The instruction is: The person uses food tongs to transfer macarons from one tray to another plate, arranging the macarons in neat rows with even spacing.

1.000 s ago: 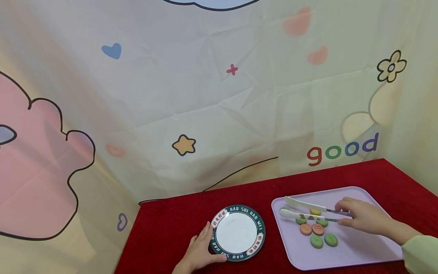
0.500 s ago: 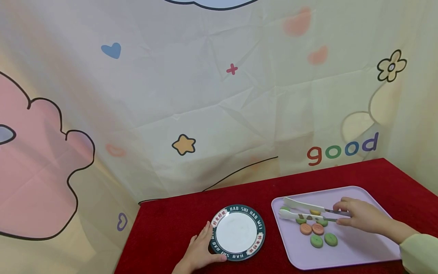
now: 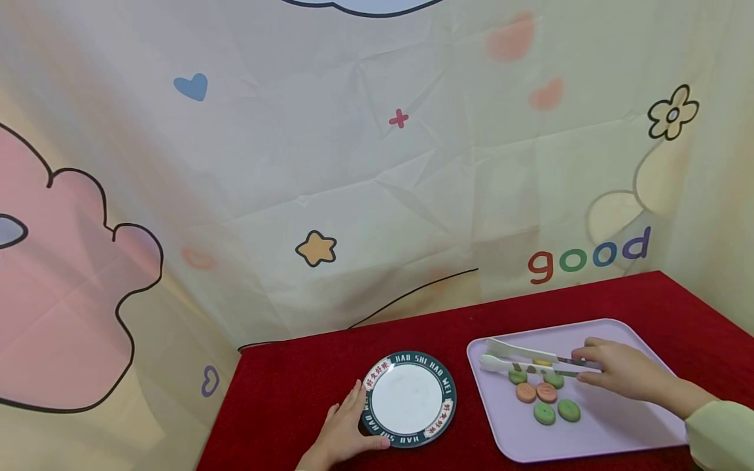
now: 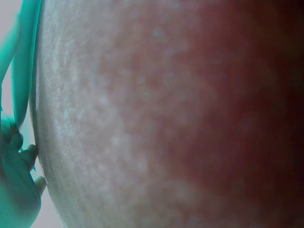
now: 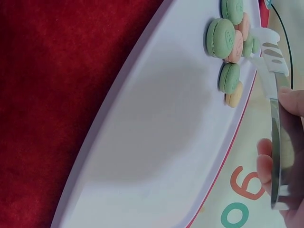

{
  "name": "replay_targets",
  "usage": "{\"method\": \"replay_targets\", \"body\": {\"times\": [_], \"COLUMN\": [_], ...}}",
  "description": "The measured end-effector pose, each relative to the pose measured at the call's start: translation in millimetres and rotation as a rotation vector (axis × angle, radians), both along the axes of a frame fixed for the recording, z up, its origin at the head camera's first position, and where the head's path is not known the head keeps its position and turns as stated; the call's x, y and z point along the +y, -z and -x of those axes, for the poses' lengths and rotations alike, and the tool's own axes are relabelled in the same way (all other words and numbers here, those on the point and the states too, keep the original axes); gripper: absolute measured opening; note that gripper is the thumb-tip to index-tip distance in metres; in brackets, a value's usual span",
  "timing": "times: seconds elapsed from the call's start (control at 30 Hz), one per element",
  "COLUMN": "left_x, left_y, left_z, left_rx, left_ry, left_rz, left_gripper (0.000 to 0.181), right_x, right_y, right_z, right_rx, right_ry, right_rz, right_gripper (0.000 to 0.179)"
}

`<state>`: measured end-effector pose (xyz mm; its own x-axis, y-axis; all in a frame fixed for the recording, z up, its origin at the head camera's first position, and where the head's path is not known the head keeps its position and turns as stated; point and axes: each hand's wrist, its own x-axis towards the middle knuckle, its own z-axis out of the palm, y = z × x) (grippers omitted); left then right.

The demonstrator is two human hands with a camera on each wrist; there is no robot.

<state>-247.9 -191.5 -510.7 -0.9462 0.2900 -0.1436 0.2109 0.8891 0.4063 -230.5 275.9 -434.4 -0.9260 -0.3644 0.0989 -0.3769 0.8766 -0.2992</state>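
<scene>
My right hand (image 3: 627, 371) grips a pair of metal tongs with white tips (image 3: 521, 350) over the lilac tray (image 3: 624, 425). The two tong arms stand apart above the tray's far left part. Beneath and nearer lie several macarons: green ones (image 3: 544, 413), two pink ones (image 3: 526, 392) and a yellow one (image 3: 542, 362) partly covered by the tongs. In the right wrist view, the thumb presses the tongs' metal handle (image 5: 280, 156). My left hand (image 3: 341, 428) rests at the left edge of a white plate (image 3: 406, 399) with a dark green lettered rim, fingers extended, thumb along the near rim.
Red cloth (image 3: 283, 392) covers the table, which ends at a printed fabric backdrop (image 3: 353, 196). The plate lies left of the tray, with a strip of red cloth between them. The left wrist view is mostly blurred.
The tongs have shifted slightly left and their tips have come a little closer together. A green macaron seen between the tips before is now hidden. My left hand and the plate hold still.
</scene>
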Motion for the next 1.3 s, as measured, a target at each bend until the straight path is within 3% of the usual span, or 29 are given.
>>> {"method": "replay_targets", "body": {"times": [1.3], "left_x": [-1.4], "left_y": [2.6], "left_z": [2.3], "left_rx": [-0.002], "left_ry": [-0.001], "left_rz": [0.005], "left_gripper": [0.113], "right_x": [3.5], "right_y": [-6.6], "right_z": [2.2], "right_rx": [0.163], "right_ry": [-0.069], "right_rz": [-0.032], "right_gripper": [0.025]}}
